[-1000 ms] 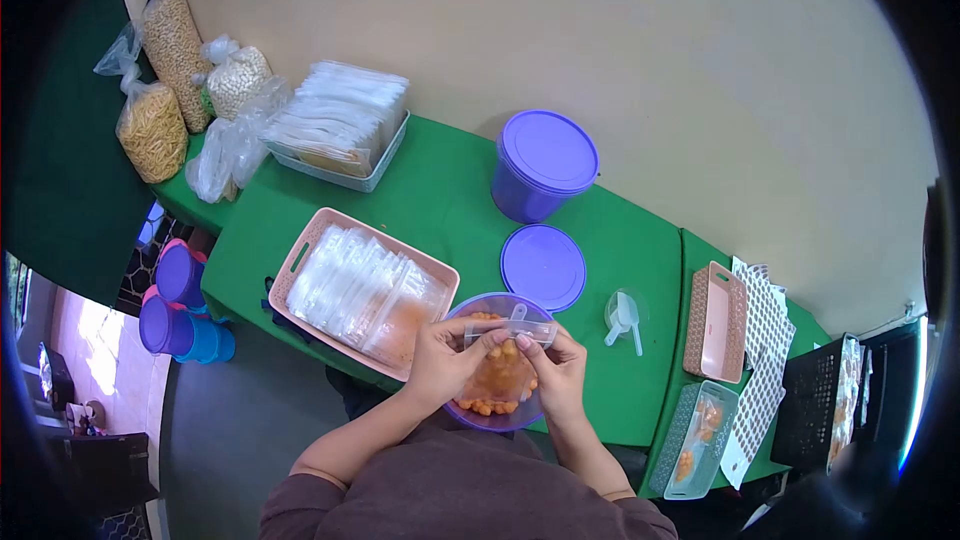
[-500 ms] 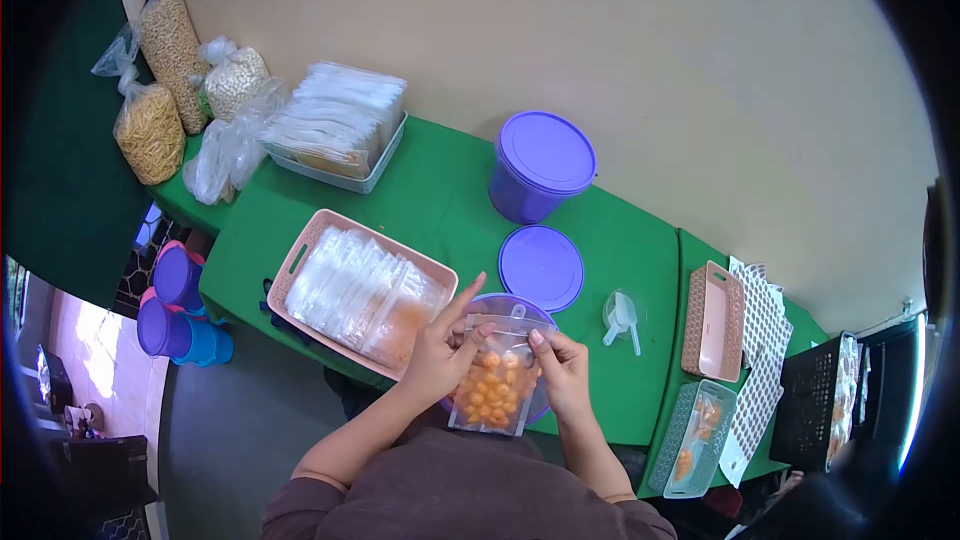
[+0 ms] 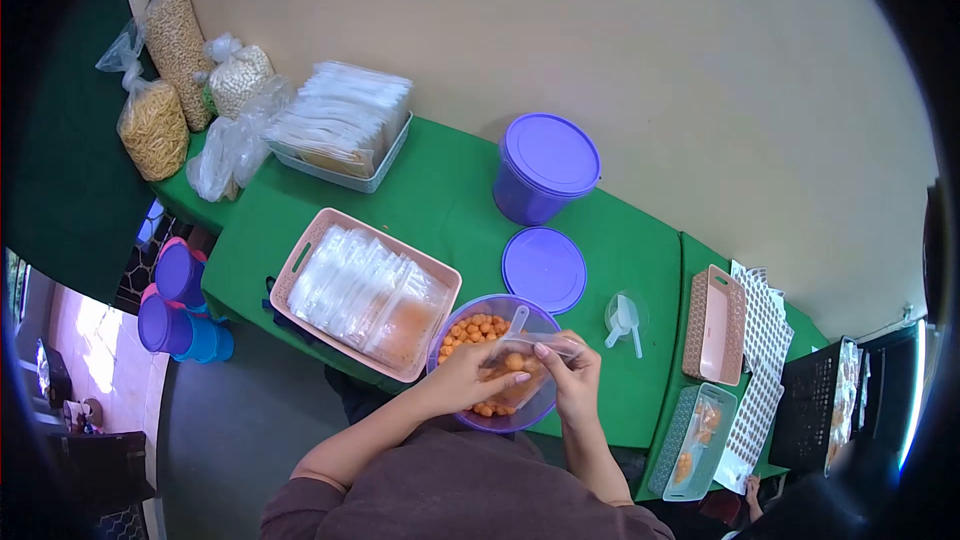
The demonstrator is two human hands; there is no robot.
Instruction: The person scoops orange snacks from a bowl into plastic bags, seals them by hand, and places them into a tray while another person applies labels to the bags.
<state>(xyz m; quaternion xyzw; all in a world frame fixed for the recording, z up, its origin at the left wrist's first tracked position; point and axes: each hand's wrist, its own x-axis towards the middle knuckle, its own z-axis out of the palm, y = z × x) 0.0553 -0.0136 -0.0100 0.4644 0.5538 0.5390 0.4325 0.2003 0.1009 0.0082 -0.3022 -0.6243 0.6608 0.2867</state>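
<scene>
Both hands hold a clear plastic pouch (image 3: 527, 392) with orange round snacks in it, tilted over a purple bucket (image 3: 546, 313). My left hand (image 3: 468, 378) grips the pouch's left side, thumb across its front. At the upper right, my right hand (image 3: 577, 376) pinches the pouch near its top edge. More orange snack balls (image 3: 462, 336) lie in the bucket beneath, partly hidden by my hands. A light plastic scoop handle (image 3: 519, 319) sticks up from the bucket.
A pink basket of clear pouches (image 3: 452, 290) stands left of the bucket. Behind are a purple lid (image 3: 544, 270) and a lidded purple bucket (image 3: 545, 170). White scoops (image 3: 626, 320) lie right, near a green basket (image 3: 672, 480) with filled pouches. Another person's hand (image 3: 753, 492) shows lower right.
The pouch has gone from facing me, its snacks in full view, to tilted over the bucket. My left hand has shifted down its side, and more of the bucket's contents now shows.
</scene>
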